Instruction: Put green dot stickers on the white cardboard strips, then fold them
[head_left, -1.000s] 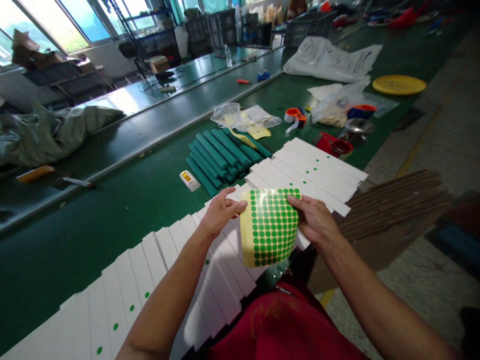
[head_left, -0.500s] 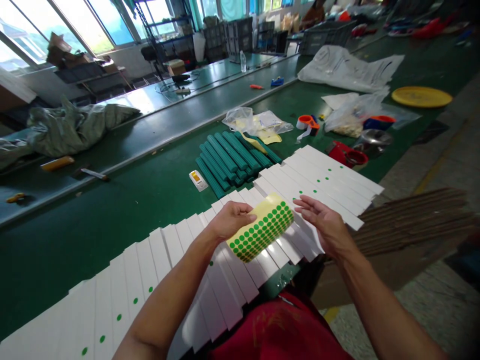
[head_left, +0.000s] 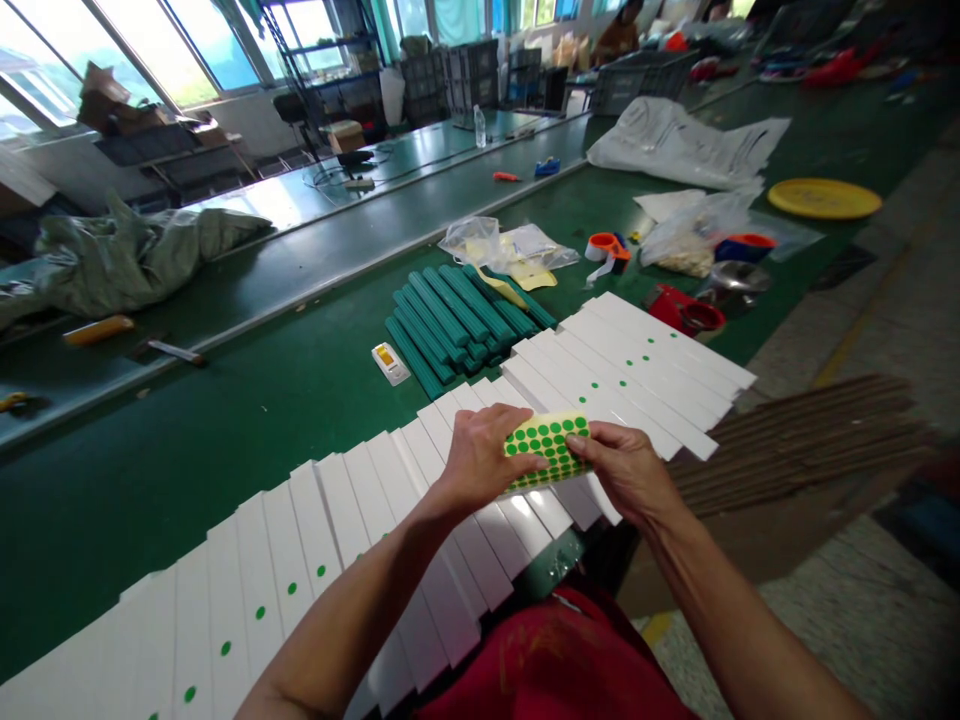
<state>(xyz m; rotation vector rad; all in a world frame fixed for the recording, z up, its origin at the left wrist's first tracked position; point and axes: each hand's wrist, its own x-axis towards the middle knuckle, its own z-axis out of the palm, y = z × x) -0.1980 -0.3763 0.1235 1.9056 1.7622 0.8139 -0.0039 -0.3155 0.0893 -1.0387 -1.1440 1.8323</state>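
A sheet of green dot stickers [head_left: 546,445] on yellow backing is curled into a narrow roll between my hands. My left hand [head_left: 486,458] grips its left end from above, and my right hand [head_left: 616,470] pinches its right end. Directly beneath my hands lies a fanned row of overlapping white strips [head_left: 352,510], each with a green dot stuck near one end. The sheet's lower side is mostly hidden by the curl and my fingers.
Teal bars [head_left: 457,320] lie bundled beyond the strips on a green workbench [head_left: 225,400]. Nearby are a small white box [head_left: 390,363], plastic bags [head_left: 480,240], an orange tape dispenser [head_left: 609,250], a red object [head_left: 684,310] and stacked brown cardboard [head_left: 795,450].
The sticker sheet has curled tighter and looks narrower. My right hand, apart from it half a second ago, has closed on its right end. The view has shifted slightly.
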